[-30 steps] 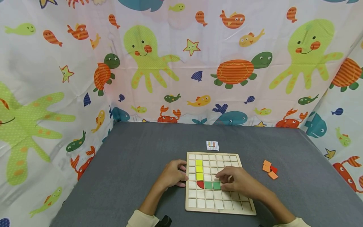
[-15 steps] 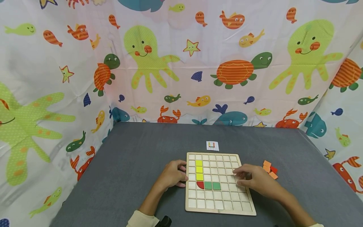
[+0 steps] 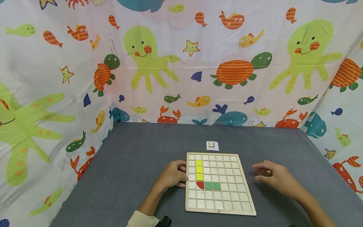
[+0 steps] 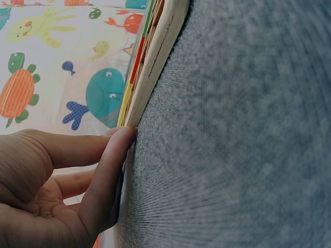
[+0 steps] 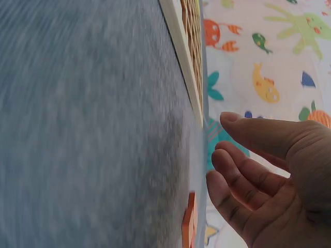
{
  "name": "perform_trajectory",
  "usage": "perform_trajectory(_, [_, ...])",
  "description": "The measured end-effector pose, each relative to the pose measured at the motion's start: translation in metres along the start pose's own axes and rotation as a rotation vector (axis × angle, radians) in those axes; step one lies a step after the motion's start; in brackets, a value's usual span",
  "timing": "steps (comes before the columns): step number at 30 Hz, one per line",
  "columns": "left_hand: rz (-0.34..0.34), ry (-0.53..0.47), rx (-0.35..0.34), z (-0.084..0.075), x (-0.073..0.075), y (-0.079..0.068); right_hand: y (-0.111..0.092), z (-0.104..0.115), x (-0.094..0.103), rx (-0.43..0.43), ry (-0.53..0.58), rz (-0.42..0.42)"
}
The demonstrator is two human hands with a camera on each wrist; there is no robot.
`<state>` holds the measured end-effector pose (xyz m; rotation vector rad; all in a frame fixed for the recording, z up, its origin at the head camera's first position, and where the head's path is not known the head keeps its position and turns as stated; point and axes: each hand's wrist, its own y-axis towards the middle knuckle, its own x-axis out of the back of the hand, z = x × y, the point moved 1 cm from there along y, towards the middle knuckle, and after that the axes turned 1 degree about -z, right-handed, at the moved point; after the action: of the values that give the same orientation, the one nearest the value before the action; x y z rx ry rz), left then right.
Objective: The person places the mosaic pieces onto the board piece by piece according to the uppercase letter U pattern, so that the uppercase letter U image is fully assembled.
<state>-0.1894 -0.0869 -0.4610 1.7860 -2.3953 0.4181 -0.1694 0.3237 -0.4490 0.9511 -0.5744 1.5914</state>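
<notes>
A wooden grid board (image 3: 186,201) lies on the grey table. Three yellow square tiles (image 3: 199,169) form a column on it, above a red quarter-round tile (image 3: 200,185) and two green square tiles (image 3: 212,186) in a row. Along the board's left edge, the fingertips of my left hand (image 3: 171,174) touch the wood; the left wrist view shows the thumb against its side. My right hand (image 3: 279,178) hovers right of the board, fingers apart and loosely bent. It mostly hides the loose tiles there; an orange tile (image 5: 188,225) shows below it in the right wrist view.
A small card (image 3: 212,146) with a printed coloured grid pattern lies behind the board. A curtain (image 3: 181,69) printed with sea animals hangs around the back and sides of the grey table (image 3: 136,142).
My right hand has left the green tiles and moved right, off the board and over the loose tiles, covering them. The left hand stays at the board's left edge.
</notes>
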Motion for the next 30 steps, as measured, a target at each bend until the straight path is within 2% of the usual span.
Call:
perform_trajectory(6, [0.006, -0.007, 0.000, 0.001, 0.000, 0.000, -0.004, -0.017, 0.011, -0.038, -0.032, -0.036])
perform_trajectory(20, [0.010, -0.010, 0.004, 0.002, 0.000, 0.001, -0.005, -0.046, 0.029, -0.168, -0.037, 0.009])
perform_trajectory(30, [0.012, -0.011, 0.012, 0.002, 0.000, 0.001, -0.003, -0.054, 0.032, -0.185, -0.056, 0.032])
